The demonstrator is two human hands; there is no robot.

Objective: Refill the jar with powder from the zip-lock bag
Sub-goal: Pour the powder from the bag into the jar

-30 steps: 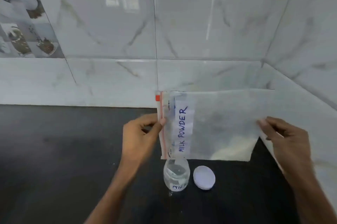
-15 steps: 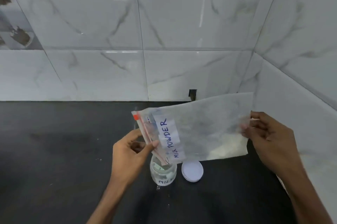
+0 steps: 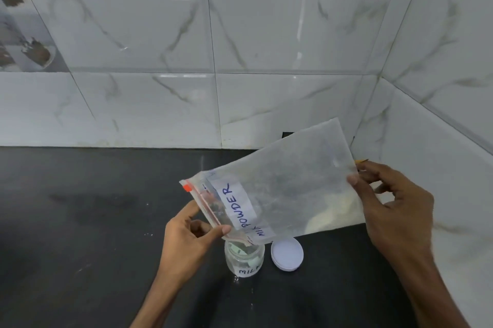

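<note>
I hold a clear zip-lock bag (image 3: 282, 186) labelled "MILK POWDER" tilted over the counter. My left hand (image 3: 188, 241) pinches its red zip edge, low at the left. The bag's raised far end is gripped by my right hand (image 3: 394, 210). White powder (image 3: 324, 217) lies in the bag's lower right corner. The bag's lowest corner sits right over the mouth of a small open glass jar (image 3: 244, 261), which stands on the black counter and bears a "MIL" label. Something pale green shows inside the jar.
The jar's white lid (image 3: 287, 253) lies flat on the black counter (image 3: 93, 221) just right of the jar. Marble-tiled walls (image 3: 160, 87) close off the back and the right side, meeting in a corner behind the bag.
The bag has tipped: its zip end dropped toward the jar's mouth while my right hand raised the far end. The view has moved closer.
</note>
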